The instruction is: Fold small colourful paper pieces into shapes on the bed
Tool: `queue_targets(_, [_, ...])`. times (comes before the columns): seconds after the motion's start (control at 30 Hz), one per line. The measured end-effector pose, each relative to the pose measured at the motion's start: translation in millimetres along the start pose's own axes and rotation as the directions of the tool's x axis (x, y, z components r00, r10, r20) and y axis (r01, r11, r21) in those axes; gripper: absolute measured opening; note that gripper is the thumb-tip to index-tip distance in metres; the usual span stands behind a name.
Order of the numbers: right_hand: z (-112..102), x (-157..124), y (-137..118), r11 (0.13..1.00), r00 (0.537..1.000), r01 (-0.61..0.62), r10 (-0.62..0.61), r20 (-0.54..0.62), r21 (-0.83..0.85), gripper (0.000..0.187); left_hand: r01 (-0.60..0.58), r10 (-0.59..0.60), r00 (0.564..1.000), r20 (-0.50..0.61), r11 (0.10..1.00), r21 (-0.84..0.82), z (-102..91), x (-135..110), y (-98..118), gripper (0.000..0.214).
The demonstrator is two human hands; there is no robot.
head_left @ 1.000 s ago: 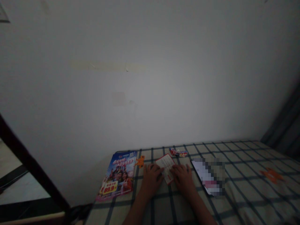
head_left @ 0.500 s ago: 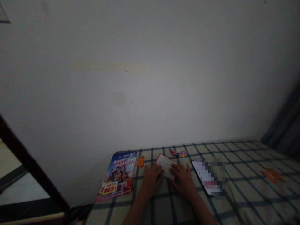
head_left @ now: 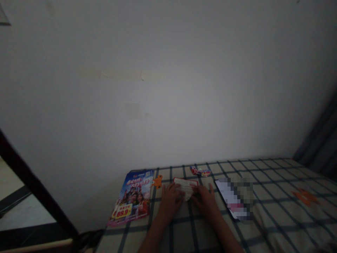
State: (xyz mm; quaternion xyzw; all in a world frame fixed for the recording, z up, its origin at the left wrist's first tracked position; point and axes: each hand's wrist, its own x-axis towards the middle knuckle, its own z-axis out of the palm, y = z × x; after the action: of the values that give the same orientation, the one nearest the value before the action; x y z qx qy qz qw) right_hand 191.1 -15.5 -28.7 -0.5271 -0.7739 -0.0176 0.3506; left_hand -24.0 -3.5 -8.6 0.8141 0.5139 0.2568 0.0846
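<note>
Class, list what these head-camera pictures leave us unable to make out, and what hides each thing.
Head view:
Print on the red-edged paper: too small and dim to read.
Whether fingers pinch or merely press it: hidden by the left hand and right hand.
Part of the flat device: masked by pixelated blocks.
Dark-edged item, upper left: cut off by the picture's edge.

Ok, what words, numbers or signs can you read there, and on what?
"89.9": yellow label on the blue flyer; its Chinese lettering is too blurred to quote surely.
Red-edged paper: print too small.
Crumpled piece: too small.
Phone: pixelated, unreadable.
</note>
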Motion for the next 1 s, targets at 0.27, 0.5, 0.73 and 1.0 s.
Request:
queue_targets(0.27, [10,2,2,0.997,0.995,0.026,-0.033,-0.093,-0.079,0.013,-0.012,0.012,1.0,0.017,0.999,-0.03,-0.2,-3,3,0.02])
queue_targets(0.5, [5,2,-3,0.979,0.987,0.091,-0.113,-0.115,-0.18,0.023,-0.015,0.016,1.0,0.023,1.0,-0.023,-5.6,-3,9,0.021])
queue_targets(0.73, [0,4,-12,0.969,0.993,0.086,-0.101,-0.056,-0.23,0.035,-0.007,0.007,1.0,0.024,1.0,-0.003,-8.4,-2,13,0.02])
queue_targets(1.0, [1,2,-14,0.97,0.994,0.105,-0.097,0.047,-0.218,0.04,-0.003,0.003,1.0,-0.005,1.0,-0.012,-4.2,-2,10,0.019])
